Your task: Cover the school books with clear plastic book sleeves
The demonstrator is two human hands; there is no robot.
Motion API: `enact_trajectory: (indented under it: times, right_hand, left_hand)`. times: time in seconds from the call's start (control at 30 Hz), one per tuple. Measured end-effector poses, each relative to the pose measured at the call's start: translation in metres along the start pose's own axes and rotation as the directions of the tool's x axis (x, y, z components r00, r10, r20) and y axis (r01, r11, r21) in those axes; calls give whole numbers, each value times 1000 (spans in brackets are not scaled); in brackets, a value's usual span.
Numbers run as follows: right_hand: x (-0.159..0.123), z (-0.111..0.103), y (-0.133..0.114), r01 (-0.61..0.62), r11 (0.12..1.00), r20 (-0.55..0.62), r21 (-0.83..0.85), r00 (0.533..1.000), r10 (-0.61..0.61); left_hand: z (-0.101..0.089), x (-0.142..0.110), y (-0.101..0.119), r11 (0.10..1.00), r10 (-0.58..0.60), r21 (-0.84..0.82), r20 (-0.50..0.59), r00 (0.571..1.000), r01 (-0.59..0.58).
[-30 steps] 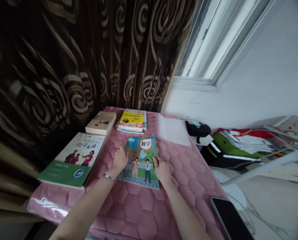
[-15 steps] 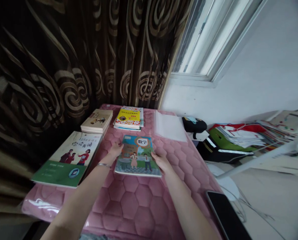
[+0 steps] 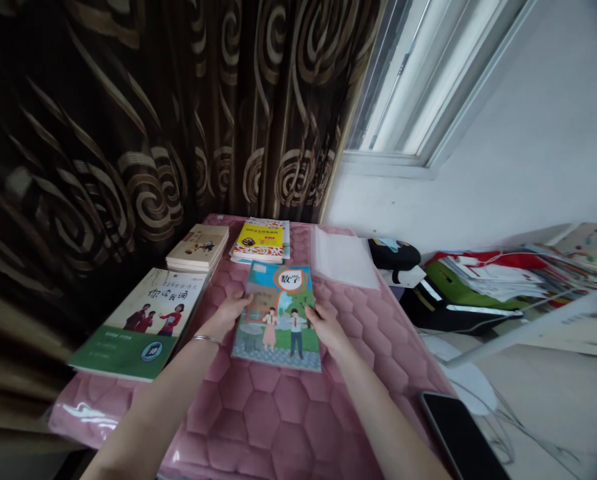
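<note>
A blue and green maths textbook [image 3: 279,313] with two cartoon children on its cover is lifted a little off the pink quilted table cover [image 3: 278,413]. My left hand [image 3: 231,312] grips its left edge, a bracelet on that wrist. My right hand [image 3: 328,327] grips its right edge. Both hands have fingers curled round the book.
A green and white book [image 3: 143,320] lies at the left edge. Behind are a beige book stack [image 3: 198,247], a yellow book stack [image 3: 261,240] and a clear plastic sleeve [image 3: 343,257]. A black phone [image 3: 461,437] lies front right. A dark curtain hangs behind; clutter lies on the floor right.
The maths textbook, flat on the table a second ago, has been gripped at both edges and raised slightly, tilting toward me.
</note>
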State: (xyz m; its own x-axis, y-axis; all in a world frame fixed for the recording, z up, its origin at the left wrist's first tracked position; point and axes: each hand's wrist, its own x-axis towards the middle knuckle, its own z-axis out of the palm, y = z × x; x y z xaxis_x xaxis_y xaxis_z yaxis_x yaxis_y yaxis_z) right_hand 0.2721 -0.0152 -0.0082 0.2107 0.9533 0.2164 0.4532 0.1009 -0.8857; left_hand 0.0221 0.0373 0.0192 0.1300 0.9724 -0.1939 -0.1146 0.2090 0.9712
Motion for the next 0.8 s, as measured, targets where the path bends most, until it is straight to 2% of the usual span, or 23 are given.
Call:
enact_trajectory:
  times: [0.13, 0.2, 0.27, 0.43, 0.53, 0.8]
  right_hand:
    - [0, -15, -20, 113, 993, -71, -15, 991, -114]
    - [-1, -20, -24, 126, 991, -130, -46, 983, -131]
    - [-3, -20, -22, 132, 989, -148, -68, 979, -141]
    - [-6, -14, -5, 153, 986, -132, -68, 978, -161]
    - [-5, -13, -6, 148, 987, -117, -67, 981, -155]
    - [-6, -18, -19, 102, 993, -110, -58, 988, -108]
  left_hand:
    - [6, -11, 21, 979, 193, -74, 62, 979, -189]
    - [6, -16, 28, 945, 327, -78, 123, 937, -319]
    - [3, -21, 28, 914, 403, -32, 175, 898, -403]
    - [-5, -28, 7, 917, 356, 131, 154, 922, -376]
    - [-5, -26, -1, 913, 348, 174, 131, 928, -368]
    - [1, -25, 9, 908, 353, 196, 114, 929, -370]
